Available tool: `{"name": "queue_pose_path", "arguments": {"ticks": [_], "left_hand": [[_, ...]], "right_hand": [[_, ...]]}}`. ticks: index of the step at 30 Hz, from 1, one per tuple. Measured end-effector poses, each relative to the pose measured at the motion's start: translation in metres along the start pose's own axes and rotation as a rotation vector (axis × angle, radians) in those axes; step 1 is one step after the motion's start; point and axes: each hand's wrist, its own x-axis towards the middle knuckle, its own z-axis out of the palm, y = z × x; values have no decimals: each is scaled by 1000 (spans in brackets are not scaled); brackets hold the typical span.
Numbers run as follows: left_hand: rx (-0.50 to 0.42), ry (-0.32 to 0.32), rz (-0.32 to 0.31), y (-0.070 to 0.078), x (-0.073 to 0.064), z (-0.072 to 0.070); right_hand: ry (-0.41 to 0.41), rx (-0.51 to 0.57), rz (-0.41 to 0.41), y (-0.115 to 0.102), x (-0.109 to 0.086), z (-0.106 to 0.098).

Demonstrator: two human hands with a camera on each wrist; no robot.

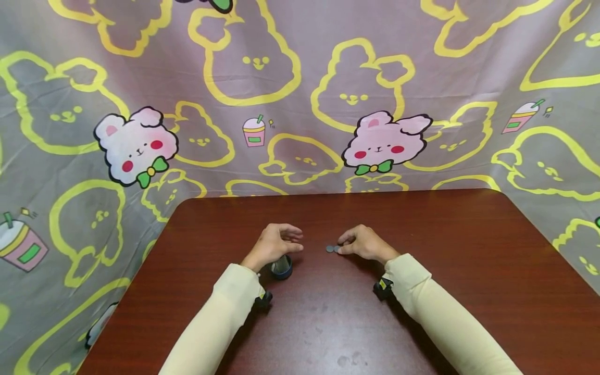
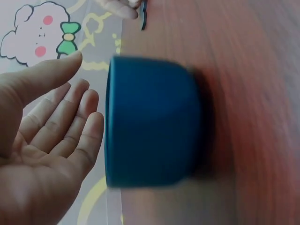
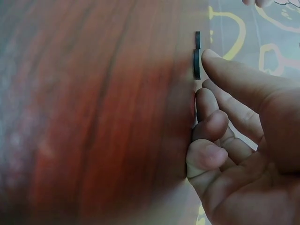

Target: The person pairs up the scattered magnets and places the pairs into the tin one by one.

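Two small, flat grey-blue discs lie side by side on the table; the right wrist view shows them edge-on as thin dark strips. My right hand is beside them, its thumb tip at the nearer disc and its other fingers loosely bent, low over the wood. Whether the thumb touches the disc I cannot tell. My left hand hovers over a blue round cup, thumb and fingers apart and nothing between them. In the head view this hand hides part of the cup's rim.
A dark red-brown wooden table with rounded far corners carries everything. Behind and beside it hangs a grey cloth printed with yellow outlines and cartoon bears. Each wrist bears a small black camera below the cream sleeve.
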Motion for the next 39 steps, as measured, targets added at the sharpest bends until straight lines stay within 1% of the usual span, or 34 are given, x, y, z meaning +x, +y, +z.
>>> {"name": "queue_pose_path", "arguments": {"ticks": [6,14,19,22,25,30,35,39], "left_hand": [[-26,18,21,-10,-10,-10],[-52,-15,32,-20,-26,-17],[-59,-21,18,-26,-35,-19],[-77,-28,2,-30,-40,-21],[-99,-30,-11,-34,-45,-23],[-122,-33,-26,-41,-50,-25],[-130,-70,-14,-46,-52,-25],[-138,-82,-1,-48,-54,-24]], "right_hand": [[2,-4,8,-1,2,1],[-4,-14,5,-2,3,2],[-14,-17,9,-3,2,1],[-19,-26,-8,-4,3,0],[-21,-26,-2,-5,3,0],[-14,-36,15,-6,3,0],[-17,-53,-4,-6,4,1],[-11,-67,-28,-6,4,2]]}}
